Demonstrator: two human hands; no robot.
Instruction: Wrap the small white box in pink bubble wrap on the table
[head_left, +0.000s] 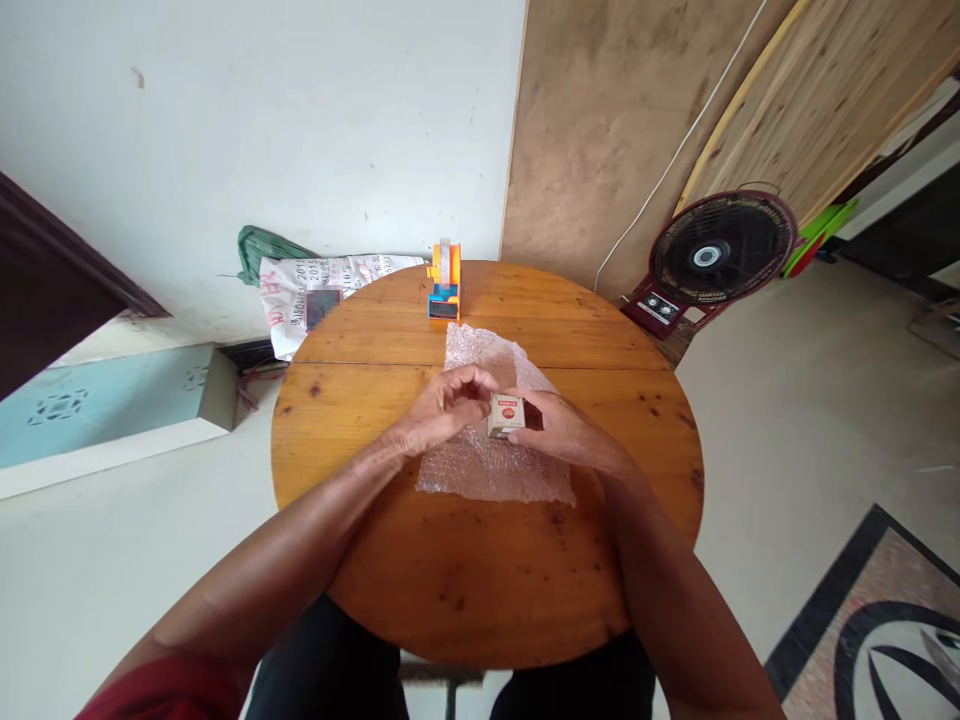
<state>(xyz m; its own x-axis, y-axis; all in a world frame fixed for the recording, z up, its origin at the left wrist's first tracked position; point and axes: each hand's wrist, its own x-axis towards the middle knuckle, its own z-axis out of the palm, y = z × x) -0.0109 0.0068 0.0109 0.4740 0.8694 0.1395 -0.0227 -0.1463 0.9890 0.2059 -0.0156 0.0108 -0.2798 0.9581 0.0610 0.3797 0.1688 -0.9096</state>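
Observation:
A small light-coloured cardboard box (pixel 507 414) with a red label on top is over a sheet of bubble wrap (pixel 499 470). My right hand (pixel 559 428) grips the box from its right side, thumb near the front edge and fingers behind. At the box's left edge is my left hand (pixel 450 405), its fingers loosely curled, with a gap between thumb and forefinger. Whether its tips touch the box I cannot tell. The bubble wrap lies spread flat on the round wooden table (pixel 480 590), partly covered by both hands.
An orange and blue tape dispenser (pixel 445 280) stands at the table's far edge. Behind the table on the left lies a white printed sack (pixel 289 300) with a green bag (pixel 270 250). A dark red fan (pixel 709 255) is to the right, beyond the table.

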